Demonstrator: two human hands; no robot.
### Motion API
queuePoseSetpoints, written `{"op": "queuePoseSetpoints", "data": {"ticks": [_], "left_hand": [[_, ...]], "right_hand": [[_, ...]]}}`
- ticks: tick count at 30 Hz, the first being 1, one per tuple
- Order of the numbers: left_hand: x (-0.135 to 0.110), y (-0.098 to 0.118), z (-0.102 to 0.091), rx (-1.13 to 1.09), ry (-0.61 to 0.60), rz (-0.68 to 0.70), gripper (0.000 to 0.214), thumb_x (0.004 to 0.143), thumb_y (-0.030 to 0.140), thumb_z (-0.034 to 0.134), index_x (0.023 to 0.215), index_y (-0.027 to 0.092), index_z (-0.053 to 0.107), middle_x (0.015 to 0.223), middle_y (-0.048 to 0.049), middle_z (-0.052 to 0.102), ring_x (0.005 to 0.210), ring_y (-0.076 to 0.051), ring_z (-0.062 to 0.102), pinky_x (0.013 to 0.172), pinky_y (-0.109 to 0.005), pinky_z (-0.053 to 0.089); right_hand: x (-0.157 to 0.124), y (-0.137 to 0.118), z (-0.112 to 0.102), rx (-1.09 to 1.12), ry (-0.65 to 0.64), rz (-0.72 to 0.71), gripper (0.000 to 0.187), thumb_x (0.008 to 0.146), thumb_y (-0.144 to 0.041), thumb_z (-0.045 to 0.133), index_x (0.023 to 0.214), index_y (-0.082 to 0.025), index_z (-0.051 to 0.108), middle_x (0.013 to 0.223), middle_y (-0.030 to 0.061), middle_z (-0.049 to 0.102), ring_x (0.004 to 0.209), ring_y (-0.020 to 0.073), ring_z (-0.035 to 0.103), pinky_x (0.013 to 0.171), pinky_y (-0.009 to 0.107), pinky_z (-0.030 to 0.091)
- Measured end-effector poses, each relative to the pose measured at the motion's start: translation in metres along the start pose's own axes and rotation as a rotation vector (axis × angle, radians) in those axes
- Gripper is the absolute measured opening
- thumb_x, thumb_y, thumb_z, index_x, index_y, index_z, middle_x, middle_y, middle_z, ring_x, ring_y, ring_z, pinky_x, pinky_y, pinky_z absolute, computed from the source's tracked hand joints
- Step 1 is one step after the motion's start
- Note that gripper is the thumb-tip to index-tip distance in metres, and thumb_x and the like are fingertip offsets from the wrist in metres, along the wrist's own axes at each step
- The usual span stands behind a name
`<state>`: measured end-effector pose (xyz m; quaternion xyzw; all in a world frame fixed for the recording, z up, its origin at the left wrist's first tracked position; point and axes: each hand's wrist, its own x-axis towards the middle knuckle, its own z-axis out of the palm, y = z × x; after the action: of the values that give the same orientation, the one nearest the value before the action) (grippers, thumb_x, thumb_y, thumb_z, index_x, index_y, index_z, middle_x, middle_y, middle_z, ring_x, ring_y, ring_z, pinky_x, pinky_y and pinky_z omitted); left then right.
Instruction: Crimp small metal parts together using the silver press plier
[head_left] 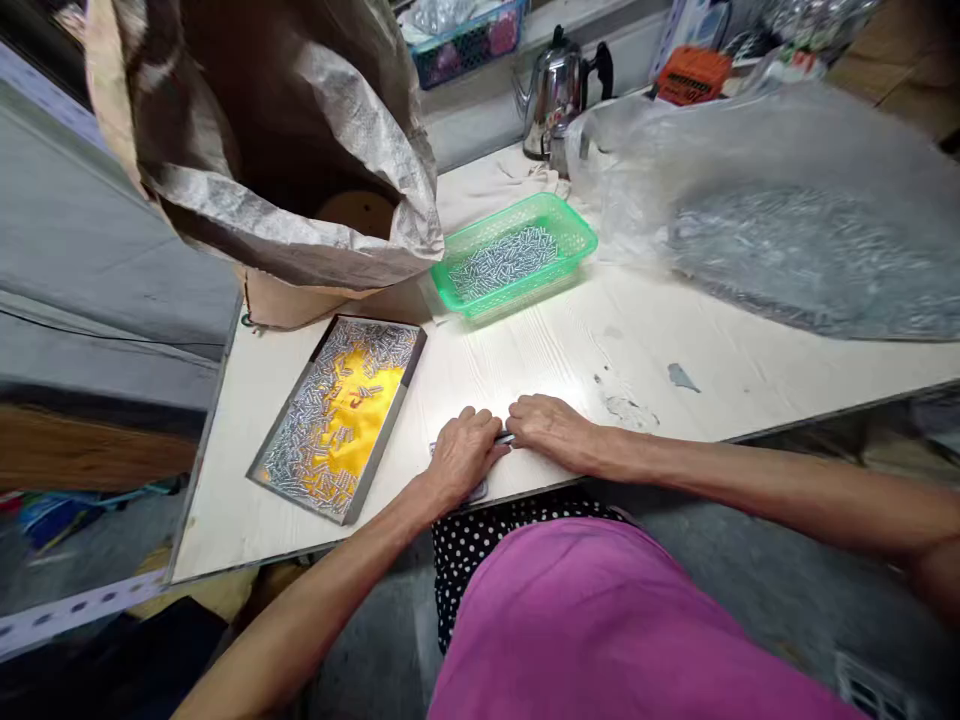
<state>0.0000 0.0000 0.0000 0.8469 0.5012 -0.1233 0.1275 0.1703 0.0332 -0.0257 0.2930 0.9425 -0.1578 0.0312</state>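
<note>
Near the table's front edge, my left hand [463, 455] and my right hand [553, 432] are close together, fingers curled in. Between them shows a slim dark piece with a metallic shine [505, 438], gripped from both sides; most of it is hidden by the fingers. A small flat greyish thing [478, 491] peeks out beneath my left hand, its kind unclear. To the left lies a shallow tray [384, 432] with a yellow bottom, holding many small metal springs or pins. Farther back, a green plastic basket [517, 292] contains more small metal pieces.
A large open paper sack [360, 262] stands at the back left of the white table [525, 360]. At the right sprawls a clear plastic bag [810, 250] full of small metal parts. Behind are a steel kettle [553, 95], an orange box [691, 75] and a blue basket [471, 48].
</note>
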Motion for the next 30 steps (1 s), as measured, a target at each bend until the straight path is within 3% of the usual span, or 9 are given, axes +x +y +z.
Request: {"op": "queuePoseSetpoints", "data": {"ticks": [5,9,12,15,19,24,27,30], "left_hand": [[-0.003,0.002,0.002,0.008,0.038,-0.041,0.024,0.091,0.039,0.06,0.099,0.016,0.06,0.1,-0.0071,0.063,0.098,-0.025,0.056,0.079,-0.035,0.05],[-0.019,0.012,0.023,-0.016,0.251,-0.126,0.048,0.087,0.039,0.066,0.125,0.013,0.051,0.121,-0.0133,0.06,0.111,-0.029,0.055,0.093,-0.043,0.049],[-0.036,0.03,0.046,-0.047,0.418,-0.117,0.054,0.091,0.034,0.061,0.135,0.01,0.043,0.137,-0.0197,0.052,0.13,-0.033,0.047,0.107,-0.049,0.041],[-0.049,0.049,0.064,-0.089,0.472,-0.049,0.055,0.094,0.036,0.055,0.14,0.01,0.039,0.146,-0.0191,0.046,0.141,-0.033,0.034,0.112,-0.051,0.036],[-0.054,0.059,0.075,-0.154,0.445,0.024,0.06,0.093,0.047,0.053,0.14,0.011,0.041,0.149,-0.0167,0.043,0.144,-0.034,0.028,0.113,-0.053,0.034],[-0.052,0.058,0.078,-0.245,0.448,0.046,0.059,0.092,0.052,0.053,0.133,0.011,0.05,0.146,-0.0169,0.048,0.143,-0.033,0.03,0.115,-0.055,0.029],[-0.051,0.058,0.078,-0.29,0.468,0.03,0.062,0.091,0.054,0.053,0.135,0.011,0.049,0.145,-0.0173,0.048,0.143,-0.033,0.032,0.115,-0.056,0.029],[-0.05,0.059,0.083,-0.333,0.487,0.021,0.065,0.09,0.057,0.052,0.135,0.01,0.05,0.137,-0.0199,0.054,0.135,-0.035,0.043,0.111,-0.056,0.034]], "right_hand": [[-0.003,0.001,-0.007,-0.021,0.029,-0.003,0.012,0.093,-0.02,0.057,0.086,-0.012,0.064,0.088,0.0089,0.065,0.084,0.0205,0.053,0.073,0.031,0.039],[-0.011,0.008,-0.016,-0.026,0.085,0.006,0.04,0.079,-0.046,0.074,0.095,-0.011,0.064,0.097,0.013,0.062,0.089,0.0246,0.052,0.074,0.033,0.039],[-0.014,0.018,-0.021,-0.025,0.035,-0.028,0.05,0.079,-0.057,0.07,0.101,-0.012,0.064,0.099,0.0129,0.061,0.089,0.0256,0.053,0.074,0.035,0.037],[-0.012,0.023,-0.019,-0.028,0.006,0.004,0.032,0.092,-0.045,0.059,0.102,-0.015,0.065,0.097,0.0112,0.062,0.089,0.0244,0.054,0.073,0.034,0.035],[0.003,0.024,-0.01,-0.054,0.107,0.009,0.012,0.092,-0.024,0.058,0.095,-0.014,0.064,0.097,0.0106,0.063,0.089,0.0222,0.053,0.072,0.032,0.032],[0.034,0.028,-0.019,-0.12,0.089,-0.03,0.008,0.092,-0.02,0.058,0.088,-0.015,0.063,0.092,0.0089,0.065,0.088,0.022,0.051,0.073,0.033,0.029],[0.046,0.008,-0.032,-0.162,0.118,-0.047,0.009,0.092,-0.018,0.056,0.091,-0.015,0.064,0.094,0.0096,0.063,0.09,0.0227,0.049,0.074,0.035,0.029],[0.053,-0.031,-0.031,-0.134,0.142,-0.275,0.011,0.094,-0.022,0.055,0.093,-0.019,0.066,0.098,0.0083,0.06,0.093,0.0231,0.047,0.073,0.036,0.031]]}}
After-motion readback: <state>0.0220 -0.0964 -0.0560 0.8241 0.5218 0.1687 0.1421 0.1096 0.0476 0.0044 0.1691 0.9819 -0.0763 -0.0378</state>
